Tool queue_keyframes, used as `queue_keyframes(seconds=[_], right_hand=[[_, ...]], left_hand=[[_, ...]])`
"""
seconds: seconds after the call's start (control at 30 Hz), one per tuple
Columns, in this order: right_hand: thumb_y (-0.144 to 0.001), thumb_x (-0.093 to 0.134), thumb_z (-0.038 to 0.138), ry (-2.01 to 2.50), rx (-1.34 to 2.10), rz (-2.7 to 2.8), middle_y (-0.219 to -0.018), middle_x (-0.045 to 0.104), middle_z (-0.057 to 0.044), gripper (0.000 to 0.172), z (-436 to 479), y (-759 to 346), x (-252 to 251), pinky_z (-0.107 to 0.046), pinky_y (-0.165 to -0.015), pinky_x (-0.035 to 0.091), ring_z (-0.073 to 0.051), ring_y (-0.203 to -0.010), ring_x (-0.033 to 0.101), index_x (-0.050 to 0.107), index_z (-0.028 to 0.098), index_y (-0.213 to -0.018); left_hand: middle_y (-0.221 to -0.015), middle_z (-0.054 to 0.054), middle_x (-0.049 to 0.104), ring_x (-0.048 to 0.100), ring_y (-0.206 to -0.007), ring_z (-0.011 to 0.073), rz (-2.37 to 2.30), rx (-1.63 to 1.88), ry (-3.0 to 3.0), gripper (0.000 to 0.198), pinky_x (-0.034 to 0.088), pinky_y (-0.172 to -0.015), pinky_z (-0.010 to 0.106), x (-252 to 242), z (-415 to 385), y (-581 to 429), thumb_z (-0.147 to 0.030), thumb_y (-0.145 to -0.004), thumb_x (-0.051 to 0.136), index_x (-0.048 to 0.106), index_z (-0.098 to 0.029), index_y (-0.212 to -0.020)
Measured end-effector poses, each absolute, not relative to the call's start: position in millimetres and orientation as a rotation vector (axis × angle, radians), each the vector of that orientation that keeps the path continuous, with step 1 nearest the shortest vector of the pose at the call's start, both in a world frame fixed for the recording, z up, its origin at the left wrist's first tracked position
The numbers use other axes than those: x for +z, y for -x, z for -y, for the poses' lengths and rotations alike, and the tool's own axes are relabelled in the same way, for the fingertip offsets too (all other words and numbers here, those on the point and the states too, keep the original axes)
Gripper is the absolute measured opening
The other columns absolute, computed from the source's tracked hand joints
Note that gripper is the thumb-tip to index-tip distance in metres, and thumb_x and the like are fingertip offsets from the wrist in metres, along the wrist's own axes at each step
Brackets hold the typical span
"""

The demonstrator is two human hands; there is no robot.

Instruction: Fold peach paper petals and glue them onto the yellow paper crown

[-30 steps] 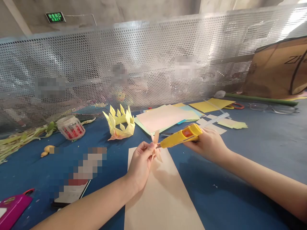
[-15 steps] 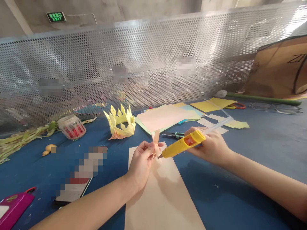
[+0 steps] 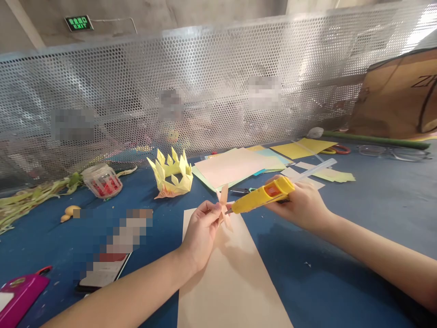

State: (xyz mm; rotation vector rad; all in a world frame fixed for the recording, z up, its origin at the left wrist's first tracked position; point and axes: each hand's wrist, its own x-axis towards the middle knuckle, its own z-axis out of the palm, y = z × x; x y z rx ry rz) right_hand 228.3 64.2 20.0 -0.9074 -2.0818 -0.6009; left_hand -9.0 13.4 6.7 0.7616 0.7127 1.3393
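Left hand (image 3: 201,234): thumb and fingers pinch a small peach paper piece (image 3: 224,195) with narrow strips that fan out above and below the grip. The piece is held over the far end of a long beige sheet (image 3: 232,282), which lies on the blue table (image 3: 327,269).

Right hand (image 3: 307,207): fingers wrapped round a yellow glue gun (image 3: 256,199), its nozzle pointing left at the paper piece (whether the tip touches the paper cannot be told). A translucent stick (image 3: 317,168) projects from the rear of the gun.

Surroundings: a yellow paper crown (image 3: 186,183) stands upright beyond the left hand. Scissors (image 3: 241,191) lie behind the gun, partly hidden by it, just in front of a pile of coloured paper (image 3: 235,165). On the left are a clear jar (image 3: 102,181) with red contents, tilted, a phone (image 3: 102,274), partly pixelated, and a magenta object (image 3: 25,291) cut by the frame edge. A perforated metal screen (image 3: 211,73) runs behind the table.
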Motion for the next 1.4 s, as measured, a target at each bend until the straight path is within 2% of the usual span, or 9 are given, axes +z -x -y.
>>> queue_keyframes(seconds=[0.17,0.27,0.4,0.67,0.77,0.87,0.93,1.17,1.4], right_hand=[[-0.087,0.062,0.032,0.815,-0.581,2.146,-0.077,0.076,-0.007,0.015,-64.7,-231.3,21.9,-0.026,-0.054,0.045,-0.015,-0.052,0.062,0.063,0.020,-0.079],[-0.088,0.061,0.029,0.714,-0.576,2.171,-0.072,0.073,-0.005,0.013,-61.6,-227.7,25.7,-0.026,-0.060,0.048,-0.017,-0.061,0.067,0.059,0.022,-0.078],[-0.092,0.058,0.029,0.636,-0.580,2.172,-0.067,0.069,-0.002,0.013,-57.6,-221.9,27.5,-0.026,-0.061,0.048,-0.015,-0.056,0.062,0.055,0.023,-0.081],[-0.095,0.057,0.031,0.694,-0.660,2.107,-0.064,0.068,0.000,0.017,-56.1,-219.7,31.3,-0.025,-0.057,0.045,-0.015,-0.055,0.061,0.055,0.023,-0.080],[-0.095,0.056,0.031,0.724,-0.697,2.086,-0.063,0.067,-0.001,0.019,-55.2,-219.7,34.5,-0.025,-0.056,0.044,-0.015,-0.054,0.060,0.055,0.022,-0.079],[-0.096,0.055,0.032,0.757,-0.736,2.046,-0.066,0.069,-0.004,0.019,-55.9,-221.3,33.8,-0.026,-0.055,0.044,-0.016,-0.056,0.061,0.057,0.021,-0.080],[-0.095,0.056,0.031,0.764,-0.756,2.031,-0.067,0.069,-0.005,0.018,-57.0,-222.6,32.6,-0.026,-0.054,0.043,-0.017,-0.057,0.062,0.057,0.021,-0.080],[-0.097,0.052,0.032,0.640,-0.758,2.067,-0.063,0.065,0.002,0.019,-58.5,-220.5,35.1,-0.024,-0.052,0.043,-0.013,-0.051,0.058,0.053,0.022,-0.081],[-0.100,0.048,0.031,0.521,-0.779,2.139,-0.060,0.062,0.003,0.021,-55.4,-217.6,37.2,-0.024,-0.053,0.044,-0.012,-0.050,0.055,0.051,0.023,-0.080]], left_hand=[[-0.064,0.000,0.060,0.064,-0.096,0.0214,-0.714,1.328,-0.780,0.039,0.042,-0.094,0.031,7.0,-12.2,9.6,-0.035,-0.066,0.090,0.056,-0.020,-0.052],[-0.067,0.002,0.064,0.064,-0.106,0.0246,-0.721,1.326,-0.788,0.038,0.042,-0.096,0.033,6.2,-11.8,10.1,-0.035,-0.067,0.088,0.057,-0.020,-0.052],[-0.060,-0.001,0.060,0.064,-0.108,0.0249,-0.723,1.328,-0.786,0.037,0.040,-0.097,0.033,5.3,-11.9,10.6,-0.030,-0.067,0.088,0.056,-0.020,-0.052],[-0.060,-0.002,0.054,0.064,-0.103,0.0217,-0.707,1.332,-0.774,0.040,0.041,-0.091,0.027,6.7,-12.9,9.6,-0.033,-0.063,0.091,0.055,-0.019,-0.050],[-0.056,-0.004,0.048,0.062,-0.086,0.0172,-0.714,1.338,-0.763,0.040,0.042,-0.083,0.025,5.3,-13.3,9.3,-0.033,-0.060,0.093,0.057,-0.020,-0.051],[-0.054,-0.006,0.045,0.051,-0.068,0.0122,-0.719,1.338,-0.766,0.041,0.041,-0.077,0.025,4.4,-13.5,9.3,-0.033,-0.060,0.093,0.056,-0.020,-0.050],[-0.054,-0.006,0.045,0.047,-0.064,0.0115,-0.719,1.336,-0.770,0.042,0.041,-0.076,0.025,4.6,-13.5,9.5,-0.034,-0.061,0.093,0.055,-0.020,-0.049],[-0.057,-0.003,0.053,0.064,-0.089,0.0182,-0.704,1.326,-0.757,0.037,0.042,-0.086,0.026,5.4,-12.8,10.0,-0.031,-0.063,0.091,0.058,-0.020,-0.051],[-0.066,0.001,0.068,0.067,-0.105,0.0233,-0.708,1.319,-0.758,0.031,0.042,-0.095,0.029,4.5,-14.0,10.9,-0.027,-0.066,0.088,0.061,-0.019,-0.054]])
